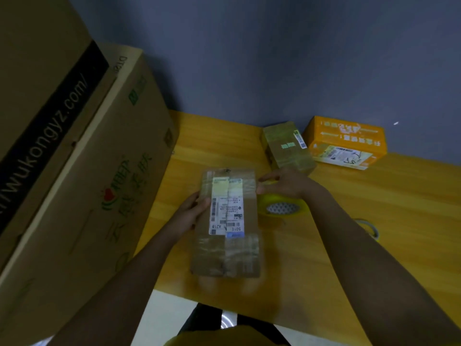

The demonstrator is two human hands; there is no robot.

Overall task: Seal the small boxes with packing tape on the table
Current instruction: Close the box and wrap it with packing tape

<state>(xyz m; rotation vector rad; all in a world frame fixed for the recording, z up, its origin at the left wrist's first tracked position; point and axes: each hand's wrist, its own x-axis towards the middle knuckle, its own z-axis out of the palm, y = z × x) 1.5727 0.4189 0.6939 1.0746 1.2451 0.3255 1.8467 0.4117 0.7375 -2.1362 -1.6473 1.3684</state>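
Your biggest risk sits on the left: the large cartons [74,158] lean in close to your working spot, and if your left elbow swings out while you turn the small box it will likely knock them or be blocked. Your left hand [193,211] grips the left edge of the small brown box [228,221], fingers curled round its side, thumb on top by the shipping label [225,208]. The box lies flat on the yellow table [374,208], near the middle, its top already crossed by old glossy tape, so a fresh strip may wrinkle or fail to stick there. Your right hand [287,184] touches the box's far right corner, fingers curled and seemingly pinching something pale, perhaps a tape end; I cannot tell for sure. If it is tape, pulling at a slant could lay it crooked or fold it on itself. The tape roll [282,208] lies just under that wrist, touching the box's right side, and may be dragged along. Farther right, a second brown box [287,147] and an orange box [345,143] wait by the wall, well apart from another roll [371,228] half hidden behind your right forearm
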